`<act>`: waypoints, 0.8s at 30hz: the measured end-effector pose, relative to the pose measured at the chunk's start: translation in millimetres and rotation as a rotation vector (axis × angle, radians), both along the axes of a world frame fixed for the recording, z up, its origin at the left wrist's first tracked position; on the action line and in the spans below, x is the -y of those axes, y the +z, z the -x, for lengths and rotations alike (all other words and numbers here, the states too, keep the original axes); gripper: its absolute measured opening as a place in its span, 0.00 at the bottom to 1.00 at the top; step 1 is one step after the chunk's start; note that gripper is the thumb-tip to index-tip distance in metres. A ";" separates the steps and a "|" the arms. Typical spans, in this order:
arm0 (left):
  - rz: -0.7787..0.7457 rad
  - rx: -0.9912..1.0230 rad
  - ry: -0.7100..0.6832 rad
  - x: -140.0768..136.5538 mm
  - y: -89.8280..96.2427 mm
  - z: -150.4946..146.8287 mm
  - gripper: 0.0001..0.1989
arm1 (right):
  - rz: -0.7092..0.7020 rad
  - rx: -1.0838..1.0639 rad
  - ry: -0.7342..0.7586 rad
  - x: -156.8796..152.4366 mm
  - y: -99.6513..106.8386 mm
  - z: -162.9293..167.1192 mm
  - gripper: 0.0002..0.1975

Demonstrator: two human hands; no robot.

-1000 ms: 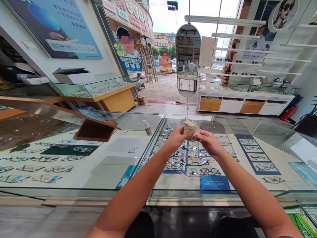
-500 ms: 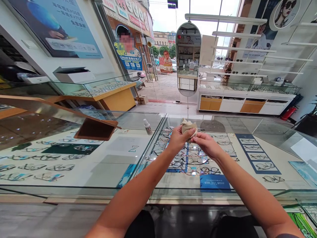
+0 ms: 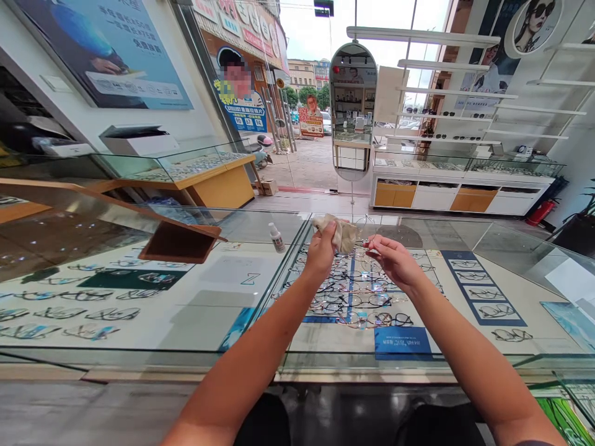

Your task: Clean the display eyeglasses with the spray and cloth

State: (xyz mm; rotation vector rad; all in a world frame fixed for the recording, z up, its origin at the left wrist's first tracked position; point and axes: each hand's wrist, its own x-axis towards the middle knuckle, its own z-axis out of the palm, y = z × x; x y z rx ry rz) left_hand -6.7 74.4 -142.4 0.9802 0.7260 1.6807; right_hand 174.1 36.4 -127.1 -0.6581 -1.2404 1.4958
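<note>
My left hand (image 3: 320,253) is closed on a crumpled beige cleaning cloth (image 3: 344,235), with the thumb on top. Just to the right, my right hand (image 3: 393,259) pinches a thin-rimmed pair of eyeglasses (image 3: 365,221) between thumb and fingers. Its rim shows only faintly against the glass behind, and part of it is hidden by the cloth. Both hands are above the glass display counter (image 3: 297,362). Under the glass lie rows of eyeglass frames (image 3: 372,301). A white spray bottle (image 3: 276,238) stands upright on the counter, left of my left hand.
A brown-framed tabletop mirror (image 3: 179,241) leans over the counter at the left. A blue card (image 3: 402,343) lies in the case near its front edge. Beyond the counter hangs an oval mirror (image 3: 354,111), with a white display cabinet (image 3: 432,197) to its right.
My hands have moved apart. The left hand has shifted left with the cloth, which now hangs more spread out, and the eyeglasses at my right fingertips have come into view.
</note>
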 end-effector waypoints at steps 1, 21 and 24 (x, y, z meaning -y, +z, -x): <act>-0.013 0.001 0.017 -1.0 1.4 2.4 0.26 | -0.001 -0.016 -0.022 -1.5 1.0 -2.3 0.20; -0.315 -0.754 0.253 13.7 -3.4 11.7 0.14 | 0.026 0.035 0.112 -23.7 1.2 -29.0 0.19; -0.529 -0.889 0.335 15.2 -4.7 12.6 0.17 | 0.000 0.064 0.165 -24.7 0.1 -30.8 0.19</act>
